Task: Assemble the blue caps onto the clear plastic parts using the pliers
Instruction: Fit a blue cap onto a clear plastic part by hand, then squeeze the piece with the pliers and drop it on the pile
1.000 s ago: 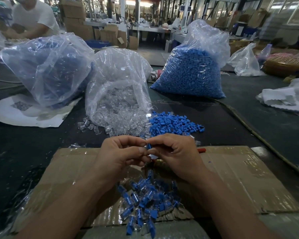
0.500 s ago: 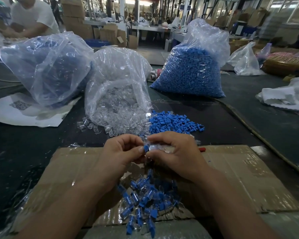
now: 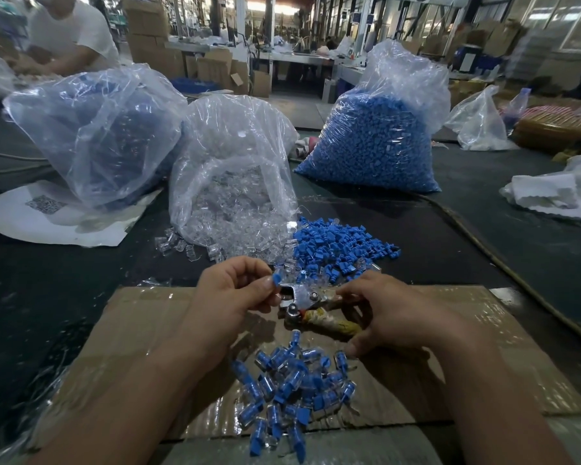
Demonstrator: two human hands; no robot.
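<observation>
Left hand (image 3: 235, 290) pinches one blue cap (image 3: 276, 280) between thumb and fingertips, right at the steel head of the pliers (image 3: 299, 297). Right hand (image 3: 393, 317) is wrapped round the taped handles. Can't tell how far the jaws stand apart, or whether a clear part already sits under the cap, because of glare there. The cap looks tiny, light, stiff and probably slick: hold it by the sides and square to the head, or it will likely cock and pop out. The clear plastic parts (image 3: 182, 245) look hard and maybe brittle, so squeeze gently. Both they and the loose blue caps (image 3: 336, 243) lie just beyond the hands, spilled by the clear-parts bag (image 3: 228, 169). The full cap bag (image 3: 373, 142) sits far right. The finished pile (image 3: 292, 391) is near, on the cardboard sheet (image 3: 148, 313) below the pliers. Nothing blocks the reach to the stock. The cord (image 3: 483, 236) on the right is well apart, and another person (image 3: 71, 35) is far left.
</observation>
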